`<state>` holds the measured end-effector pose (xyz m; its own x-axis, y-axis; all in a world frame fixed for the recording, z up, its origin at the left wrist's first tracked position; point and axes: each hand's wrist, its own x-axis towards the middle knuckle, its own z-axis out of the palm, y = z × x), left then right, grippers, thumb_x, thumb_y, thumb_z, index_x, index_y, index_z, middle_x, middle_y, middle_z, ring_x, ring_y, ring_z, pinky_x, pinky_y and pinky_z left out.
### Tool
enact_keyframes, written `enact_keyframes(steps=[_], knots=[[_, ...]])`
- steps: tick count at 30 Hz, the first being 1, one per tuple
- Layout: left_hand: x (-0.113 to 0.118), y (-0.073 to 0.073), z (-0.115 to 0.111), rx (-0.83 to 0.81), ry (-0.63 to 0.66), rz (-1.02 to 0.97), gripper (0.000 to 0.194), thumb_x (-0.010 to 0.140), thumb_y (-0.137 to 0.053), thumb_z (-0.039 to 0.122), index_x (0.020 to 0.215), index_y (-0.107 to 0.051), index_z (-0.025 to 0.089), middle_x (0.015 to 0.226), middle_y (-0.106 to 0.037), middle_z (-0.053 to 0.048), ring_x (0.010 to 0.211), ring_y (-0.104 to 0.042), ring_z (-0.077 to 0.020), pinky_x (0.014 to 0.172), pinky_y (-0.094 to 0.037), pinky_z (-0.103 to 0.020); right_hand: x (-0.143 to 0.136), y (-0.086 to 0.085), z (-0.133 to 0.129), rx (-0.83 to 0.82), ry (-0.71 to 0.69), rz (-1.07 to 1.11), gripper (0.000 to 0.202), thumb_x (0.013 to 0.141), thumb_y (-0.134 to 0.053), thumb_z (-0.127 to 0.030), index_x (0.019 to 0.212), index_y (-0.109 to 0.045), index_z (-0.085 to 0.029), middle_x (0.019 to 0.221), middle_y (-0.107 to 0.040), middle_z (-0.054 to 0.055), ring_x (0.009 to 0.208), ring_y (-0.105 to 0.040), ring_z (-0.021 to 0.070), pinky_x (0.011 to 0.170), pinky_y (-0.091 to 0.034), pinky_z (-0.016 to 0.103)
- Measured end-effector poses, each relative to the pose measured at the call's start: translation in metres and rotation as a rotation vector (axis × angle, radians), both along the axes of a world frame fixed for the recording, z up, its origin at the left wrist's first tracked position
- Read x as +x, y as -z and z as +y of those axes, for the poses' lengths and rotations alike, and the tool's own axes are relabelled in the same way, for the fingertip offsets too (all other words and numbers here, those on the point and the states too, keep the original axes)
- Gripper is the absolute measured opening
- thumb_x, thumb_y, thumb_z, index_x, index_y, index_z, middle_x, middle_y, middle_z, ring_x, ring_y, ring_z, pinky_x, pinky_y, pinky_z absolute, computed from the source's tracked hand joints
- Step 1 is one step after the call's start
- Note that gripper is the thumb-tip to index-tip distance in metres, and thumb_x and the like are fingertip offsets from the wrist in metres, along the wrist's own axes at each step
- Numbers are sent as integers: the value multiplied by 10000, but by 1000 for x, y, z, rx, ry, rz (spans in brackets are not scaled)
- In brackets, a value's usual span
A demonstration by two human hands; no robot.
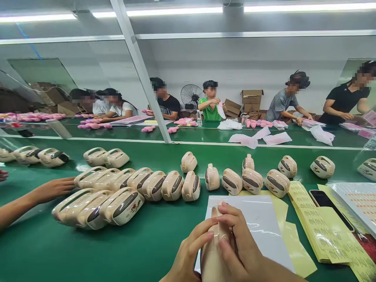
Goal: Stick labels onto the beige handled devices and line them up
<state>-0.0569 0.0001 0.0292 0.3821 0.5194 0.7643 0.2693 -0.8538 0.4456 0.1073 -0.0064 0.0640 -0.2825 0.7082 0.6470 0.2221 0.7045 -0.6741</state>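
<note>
At the front of the green table, my left hand (189, 248) and my right hand (242, 239) are closed around a beige plastic device with a carry handle (212, 254). My left fingers press its left side and top, while my right fingers and thumb grip it from the right. Part of its body is hidden behind my fingers. Beneath it lies a white glossy sheet (261, 219). Similar beige devices with dark oval panels (122, 206) stand in rows ahead and to the left, some bearing a small red print.
Yellow label sheets (320, 225) and a phone (331, 209) lie at right, beside a stack of printed sheets (355, 201). A co-worker's hand (55, 190) reaches to the devices at left. Beyond a slanted post (143, 74), several people sit among pink items.
</note>
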Motion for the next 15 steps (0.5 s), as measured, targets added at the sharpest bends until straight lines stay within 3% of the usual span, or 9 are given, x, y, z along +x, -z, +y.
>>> enact_keyframes(steps=[4, 8, 10, 13, 15], knots=[[1, 7, 3, 27, 27, -64, 765, 632, -733, 305, 1282, -341, 204, 1283, -467, -186, 1142, -494, -308, 861, -481, -435, -4, 3, -1, -78, -70, 116, 403, 831, -403, -124, 1183, -331, -307, 1252, -415, 45, 1244, -327, 181, 1057, -259, 377], [1, 16, 9, 164, 51, -139, 688, 678, -698, 291, 1268, -368, 162, 1255, -500, -210, 1092, -538, -298, 802, -513, -388, 5, -7, 7, -345, -129, 143, 274, 866, -409, -268, 1139, -387, -287, 1212, -433, 61, 1145, -411, 200, 957, -356, 359], [5, 16, 9, 199, 61, -183, 598, 744, -636, 322, 1257, -385, 146, 1226, -527, -219, 1066, -557, -294, 772, -521, -373, 11, -14, 12, -469, -194, 113, 401, 809, -494, -422, 1163, -394, -262, 1174, -437, 76, 1070, -449, 221, 909, -383, 369], [15, 9, 3, 91, 32, -247, 462, 821, -532, 337, 1243, -407, 194, 1201, -554, -192, 1055, -562, -290, 770, -513, -387, 20, -23, 16, -528, -287, 26, 749, 603, -658, -559, 1218, -382, -233, 1173, -412, 86, 1071, -431, 254, 923, -358, 397], [23, 6, -3, -6, 31, -287, 430, 831, -504, 363, 1236, -407, 255, 1226, -542, -148, 1061, -555, -282, 799, -502, -405, 25, -27, 17, -513, -237, 27, 700, 618, -630, -587, 1181, -423, -225, 1133, -432, 82, 1045, -440, 242, 908, -360, 392]])
